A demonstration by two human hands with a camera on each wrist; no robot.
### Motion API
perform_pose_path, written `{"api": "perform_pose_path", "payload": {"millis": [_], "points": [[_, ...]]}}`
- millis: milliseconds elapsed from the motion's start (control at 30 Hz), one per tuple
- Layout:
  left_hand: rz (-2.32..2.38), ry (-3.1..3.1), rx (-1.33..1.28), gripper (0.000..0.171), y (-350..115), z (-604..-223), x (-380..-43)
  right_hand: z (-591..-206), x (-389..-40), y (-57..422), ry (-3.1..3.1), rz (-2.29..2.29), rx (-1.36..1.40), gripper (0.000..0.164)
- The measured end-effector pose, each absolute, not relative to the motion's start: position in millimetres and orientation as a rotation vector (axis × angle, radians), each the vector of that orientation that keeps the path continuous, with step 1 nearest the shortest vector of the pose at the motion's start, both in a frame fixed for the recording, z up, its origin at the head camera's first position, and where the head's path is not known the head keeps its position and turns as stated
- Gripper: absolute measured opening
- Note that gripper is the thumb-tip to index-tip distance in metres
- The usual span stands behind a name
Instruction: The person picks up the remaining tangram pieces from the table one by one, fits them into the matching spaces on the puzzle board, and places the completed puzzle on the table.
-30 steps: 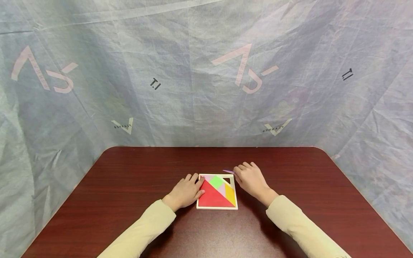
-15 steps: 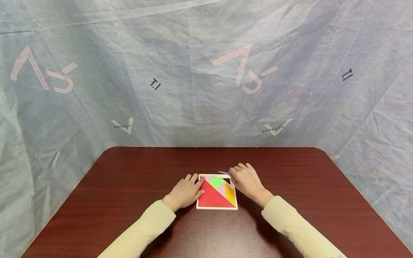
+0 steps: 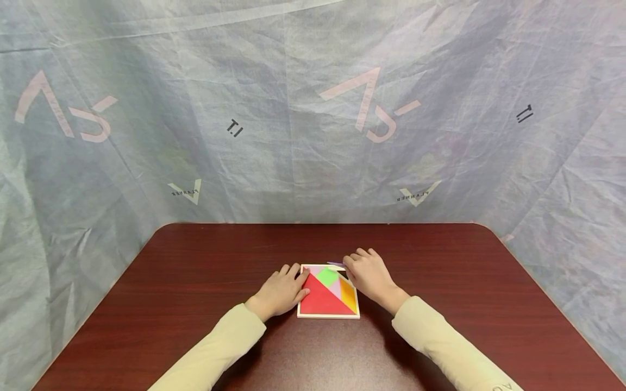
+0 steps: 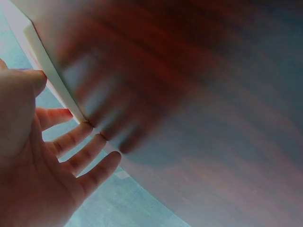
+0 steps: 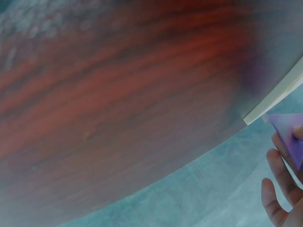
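A square white tangram tray (image 3: 329,316) lies on the table, holding a large red piece (image 3: 324,300), a green piece (image 3: 327,276), a yellow-orange piece (image 3: 348,296) and pink pieces. My left hand (image 3: 279,292) rests on the tray's left side, index finger and thumb over the red area. The left wrist view shows its other fingers loosely spread by the tray edge (image 4: 52,75). With thumb and finger my right hand (image 3: 370,276) pinches a thin purple triangle piece (image 5: 289,135), tilted over the tray's far right corner. The hand covers part of that corner.
Both hands and the tray are on a dark red wood-grain table (image 3: 220,250) with rounded far corners. Behind and beside it hangs a wrinkled grey cloth (image 3: 293,136) with printed letters.
My right hand has moved left and slightly nearer, bringing the purple triangle piece from beyond the tray's far right corner to over it. The left hand stays put.
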State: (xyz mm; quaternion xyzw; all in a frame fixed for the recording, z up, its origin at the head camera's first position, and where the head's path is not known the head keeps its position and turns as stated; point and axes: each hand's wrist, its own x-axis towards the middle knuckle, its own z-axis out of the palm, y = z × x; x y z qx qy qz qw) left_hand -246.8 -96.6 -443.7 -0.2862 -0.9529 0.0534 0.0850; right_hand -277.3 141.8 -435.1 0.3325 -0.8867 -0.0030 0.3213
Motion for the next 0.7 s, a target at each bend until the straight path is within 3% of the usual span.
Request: {"api": "perform_pose_path", "payload": {"millis": [700], "points": [[0.154,-2.842,-0.853,0.048,-97.1,-443.3,-246.0,-438.1,-279.7,141.1,-2.307,-0.062,0.875,0.017]]}}
